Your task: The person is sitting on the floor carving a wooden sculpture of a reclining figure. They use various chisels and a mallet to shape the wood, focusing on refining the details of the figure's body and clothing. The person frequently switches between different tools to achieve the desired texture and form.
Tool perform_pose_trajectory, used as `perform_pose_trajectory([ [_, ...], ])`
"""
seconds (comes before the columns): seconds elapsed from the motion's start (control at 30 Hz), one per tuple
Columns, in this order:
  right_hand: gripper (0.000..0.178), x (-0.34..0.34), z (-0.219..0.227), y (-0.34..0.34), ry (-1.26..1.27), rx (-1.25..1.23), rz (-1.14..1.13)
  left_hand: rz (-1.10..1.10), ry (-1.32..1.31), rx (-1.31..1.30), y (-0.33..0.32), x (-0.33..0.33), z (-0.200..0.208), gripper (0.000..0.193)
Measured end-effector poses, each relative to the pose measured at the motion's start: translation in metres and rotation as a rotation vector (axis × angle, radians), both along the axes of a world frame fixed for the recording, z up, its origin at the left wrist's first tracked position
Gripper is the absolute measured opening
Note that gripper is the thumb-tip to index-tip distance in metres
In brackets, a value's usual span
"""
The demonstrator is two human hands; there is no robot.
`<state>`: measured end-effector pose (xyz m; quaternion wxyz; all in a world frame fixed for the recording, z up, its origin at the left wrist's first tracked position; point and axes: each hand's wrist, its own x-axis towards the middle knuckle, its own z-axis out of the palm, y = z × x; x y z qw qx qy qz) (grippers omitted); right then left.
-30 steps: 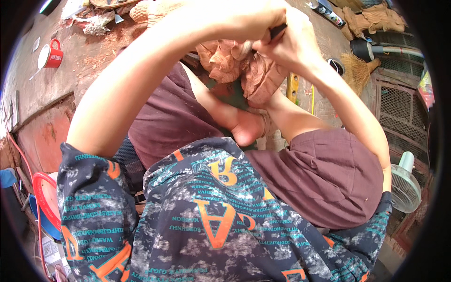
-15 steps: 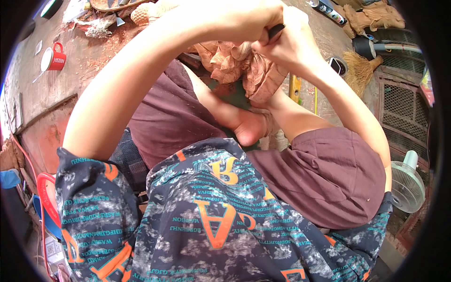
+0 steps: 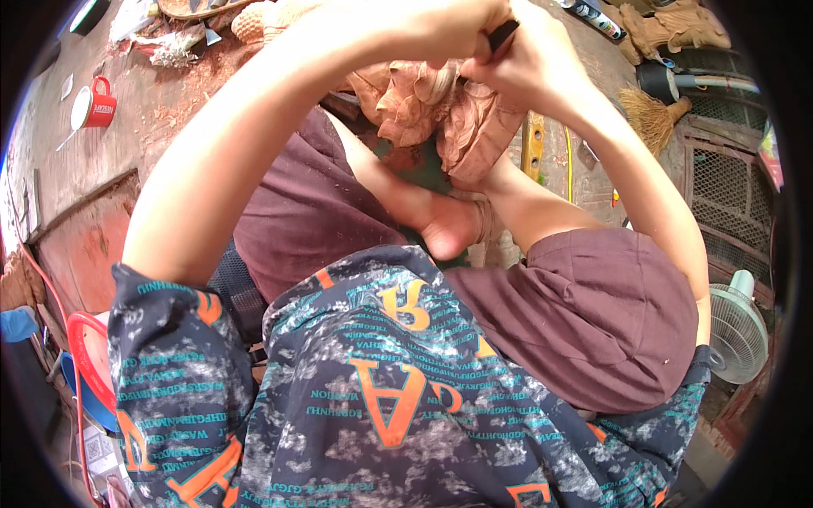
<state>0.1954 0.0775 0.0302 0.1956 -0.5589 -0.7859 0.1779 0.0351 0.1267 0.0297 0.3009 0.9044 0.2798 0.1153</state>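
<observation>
both hands' fingers pinching dark tool over wood carving | red mug left | fan right

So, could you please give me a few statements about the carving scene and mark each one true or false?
1. Both hands meet over the reddish wood carving. True.
2. The right hand has its grip on a dark-handled tool. True.
3. The red mug stands on the person's knee. False: it sits on the dusty brown surface at upper left, far from the legs.
4. The white fan is at the right edge. True.
5. The left hand is resting on the straw brush. False: the brush lies apart at upper right, while the left hand is up by the carving and tool.
</observation>
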Motion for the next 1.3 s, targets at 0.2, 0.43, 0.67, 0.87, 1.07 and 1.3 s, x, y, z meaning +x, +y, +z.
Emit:
perform_pose_trajectory([
  [0.2, 0.030, 0.006, 0.004, -0.003, -0.287, 0.272, 0.174, -0.014, -0.097, 0.196, -0.008, -0.005, -0.004, 0.014],
  [0.43, 0.034, 0.004, -0.003, -0.001, -0.153, 0.275, 0.187, 0.037, -0.088, 0.054, -0.013, -0.008, -0.007, 0.015],
  [0.67, 0.028, 0.002, 0.002, -0.002, -0.036, 0.134, 0.095, 0.061, -0.160, -0.042, -0.011, -0.004, -0.012, 0.018],
  [0.87, 0.026, -0.014, -0.008, 0.001, -0.276, 0.618, 0.015, 0.010, -0.141, 0.268, -0.010, -0.003, 0.002, 0.016],
  [1.07, 0.006, 0.002, -0.002, -0.002, 0.086, -0.084, -0.058, 0.026, 0.103, 0.019, -0.008, -0.009, 0.017, 0.017],
  [1.3, 0.009, -0.002, -0.001, 0.002, 0.139, -0.051, -0.079, -0.043, 0.141, -0.091, 0.005, 0.001, 0.026, 0.013],
])
